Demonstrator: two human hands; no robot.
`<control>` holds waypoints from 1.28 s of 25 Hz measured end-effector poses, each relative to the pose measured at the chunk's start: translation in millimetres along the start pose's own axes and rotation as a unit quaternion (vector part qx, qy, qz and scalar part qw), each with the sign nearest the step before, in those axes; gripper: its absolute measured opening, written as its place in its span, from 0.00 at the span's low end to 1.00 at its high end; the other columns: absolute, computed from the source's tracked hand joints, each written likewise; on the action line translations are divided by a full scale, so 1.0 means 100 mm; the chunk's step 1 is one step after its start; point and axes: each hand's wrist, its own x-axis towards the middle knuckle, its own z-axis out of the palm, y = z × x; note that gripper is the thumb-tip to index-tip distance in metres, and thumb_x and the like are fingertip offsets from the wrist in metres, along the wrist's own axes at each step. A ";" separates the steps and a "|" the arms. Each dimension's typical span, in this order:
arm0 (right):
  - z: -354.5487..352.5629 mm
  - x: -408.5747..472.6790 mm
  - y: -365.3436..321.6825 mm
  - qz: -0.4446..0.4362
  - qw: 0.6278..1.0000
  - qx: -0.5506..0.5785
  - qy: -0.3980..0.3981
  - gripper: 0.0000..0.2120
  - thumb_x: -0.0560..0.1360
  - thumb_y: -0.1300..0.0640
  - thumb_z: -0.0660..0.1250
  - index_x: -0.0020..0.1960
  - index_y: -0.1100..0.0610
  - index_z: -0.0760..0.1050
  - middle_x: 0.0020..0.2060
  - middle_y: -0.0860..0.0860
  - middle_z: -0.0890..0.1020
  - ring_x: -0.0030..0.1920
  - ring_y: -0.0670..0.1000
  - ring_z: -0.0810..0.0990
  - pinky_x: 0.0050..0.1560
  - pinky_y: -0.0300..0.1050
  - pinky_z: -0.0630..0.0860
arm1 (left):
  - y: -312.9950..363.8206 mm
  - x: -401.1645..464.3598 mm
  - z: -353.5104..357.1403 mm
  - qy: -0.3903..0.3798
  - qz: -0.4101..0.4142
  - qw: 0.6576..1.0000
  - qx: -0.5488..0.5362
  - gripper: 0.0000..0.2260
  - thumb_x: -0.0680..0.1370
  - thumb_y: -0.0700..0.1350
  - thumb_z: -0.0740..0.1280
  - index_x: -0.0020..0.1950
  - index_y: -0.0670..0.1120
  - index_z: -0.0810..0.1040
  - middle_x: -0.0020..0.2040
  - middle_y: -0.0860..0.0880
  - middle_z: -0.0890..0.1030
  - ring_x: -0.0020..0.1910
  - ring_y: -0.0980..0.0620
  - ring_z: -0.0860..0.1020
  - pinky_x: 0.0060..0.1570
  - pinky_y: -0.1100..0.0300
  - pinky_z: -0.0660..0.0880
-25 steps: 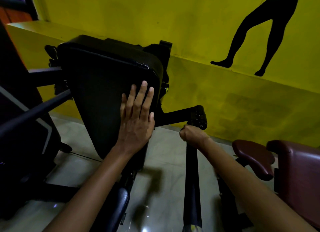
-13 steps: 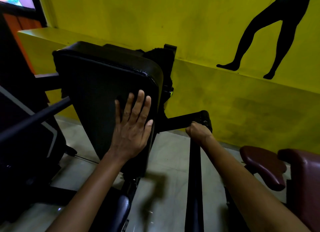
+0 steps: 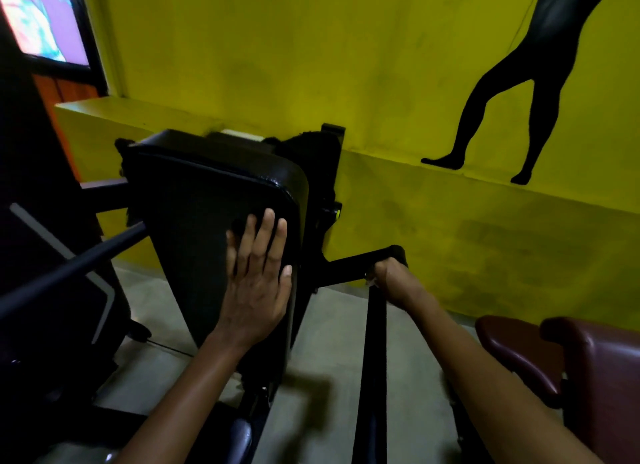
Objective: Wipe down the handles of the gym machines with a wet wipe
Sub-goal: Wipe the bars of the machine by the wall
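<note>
At the bottom of the view, two bare forearms reached forward over the pale floor (image 3: 329, 328). Between them a black handle bar (image 3: 373, 352) ran from the lower edge away toward the wall. On the right edge stood a maroon padded seat (image 3: 588, 366), its rounded arm pad just beside the right forearm.

Farther in, the left hand (image 3: 258, 283) lay flat on the black back pad (image 3: 207, 228) of the gym machine, near the pad's right edge. Its fingers (image 3: 265, 235) were straight and close together, pressed against the vinyl, with the thumb out to the right side. The right hand (image 3: 393, 280) was curled round the top of the handle bar, where the bar met a short black crossbar (image 3: 356, 264) coming out from the machine frame. A small pale scrap showed at the left of the fist, possibly the wet wipe (image 3: 371, 282), though it was too small and blurred to be sure. On the left, dark frame tubes (image 3: 72, 269) of the machine crossed the view.

Beyond the machine rose a yellow wall (image 3: 311, 65) with a low ledge. A black silhouette of legs (image 3: 512, 99) was painted on it at upper right, and a bright screen (image 3: 41, 20) sat in the upper left corner.
</note>
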 end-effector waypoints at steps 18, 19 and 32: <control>-1.28 -2.31 -1.00 -0.056 0.980 0.120 0.151 0.11 0.72 0.69 0.60 0.50 0.59 0.78 0.43 0.60 0.81 0.42 0.60 0.79 0.37 0.51 0.75 | 0.63 -0.51 -2.08 -0.241 -0.195 0.945 -0.104 0.32 0.77 0.48 0.66 0.77 0.44 0.56 0.75 0.46 0.63 0.74 0.49 0.61 0.69 0.57 0.60; -1.36 -2.37 -1.09 -0.060 0.978 0.123 0.159 0.13 0.73 0.69 0.60 0.53 0.59 0.78 0.47 0.60 0.81 0.45 0.60 0.79 0.40 0.51 0.76 | 0.62 -0.50 -2.17 -0.244 -0.197 0.945 -0.095 0.31 0.77 0.48 0.66 0.77 0.43 0.56 0.75 0.46 0.63 0.73 0.49 0.61 0.69 0.58 0.60; -1.60 -2.37 -2.49 -0.171 0.957 0.156 0.176 0.16 0.75 0.72 0.58 0.57 0.62 0.78 0.49 0.60 0.80 0.44 0.56 0.79 0.40 0.48 0.77 | -0.01 -0.80 -3.35 -0.229 -0.263 0.932 -0.095 0.29 0.77 0.48 0.67 0.75 0.42 0.61 0.73 0.44 0.66 0.72 0.47 0.65 0.70 0.53 0.63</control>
